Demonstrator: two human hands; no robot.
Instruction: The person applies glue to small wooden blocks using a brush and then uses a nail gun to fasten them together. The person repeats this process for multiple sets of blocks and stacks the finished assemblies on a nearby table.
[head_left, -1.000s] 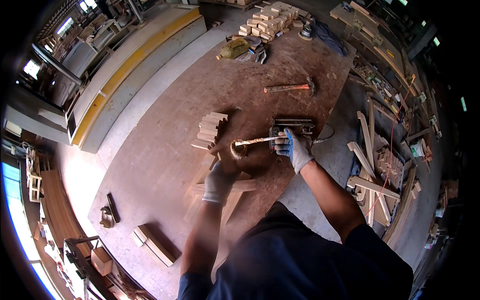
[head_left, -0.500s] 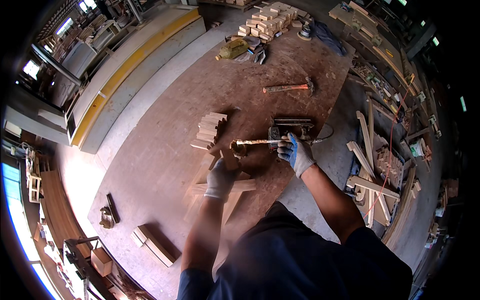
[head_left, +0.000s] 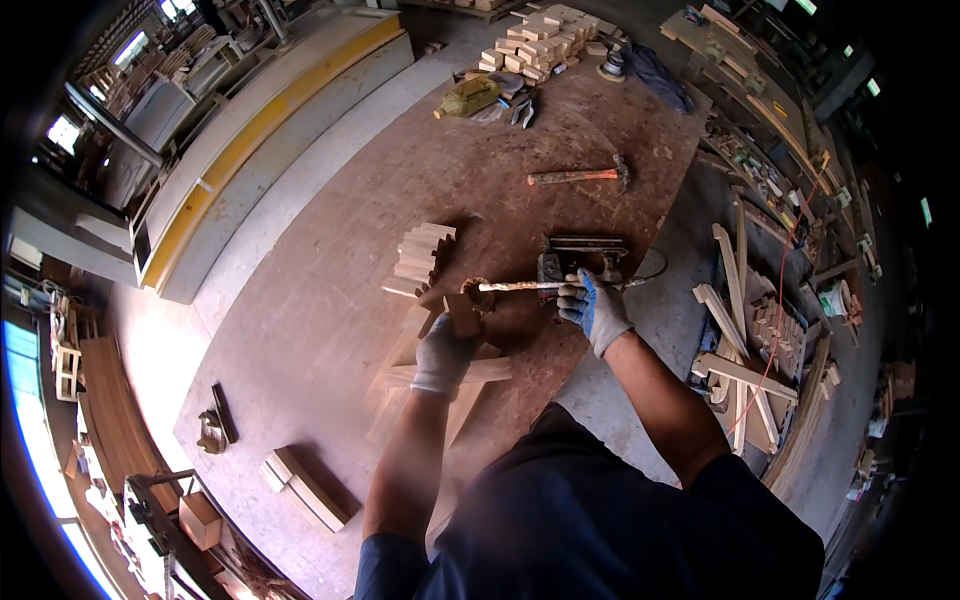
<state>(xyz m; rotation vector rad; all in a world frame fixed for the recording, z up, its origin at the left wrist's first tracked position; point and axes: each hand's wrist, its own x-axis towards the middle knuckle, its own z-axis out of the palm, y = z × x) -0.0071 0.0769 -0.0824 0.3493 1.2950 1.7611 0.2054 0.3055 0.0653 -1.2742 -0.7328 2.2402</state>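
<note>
My left hand [head_left: 447, 352], in a grey work glove, is closed on a short wooden block [head_left: 462, 315] above the table. Between the fingers of my right hand [head_left: 596, 308], in a grey and blue glove, is a thin stick [head_left: 515, 287] smeared whitish. Its left end meets a small round brownish thing [head_left: 473, 291], too dark to make out, just beyond the block. Crossed wooden pieces [head_left: 485, 371] lie under my left hand. A stack of notched wooden pieces [head_left: 421, 258] sits farther off. Behind my right hand lies a dark nail gun [head_left: 585, 250], partly hidden.
A hammer [head_left: 577, 178] lies on the brown table [head_left: 330, 250]. Piled blocks [head_left: 540, 42], a yellowish bottle [head_left: 467, 97] and pliers [head_left: 522, 112] are at the far end. Two wooden strips [head_left: 305, 488] lie near left, beside a metal tool [head_left: 213, 425]. Scrap timber [head_left: 740, 370] stands right.
My left hand and its block have shifted slightly right. The stick's left end has moved a little to the right, while my right hand stays nearly in place.
</note>
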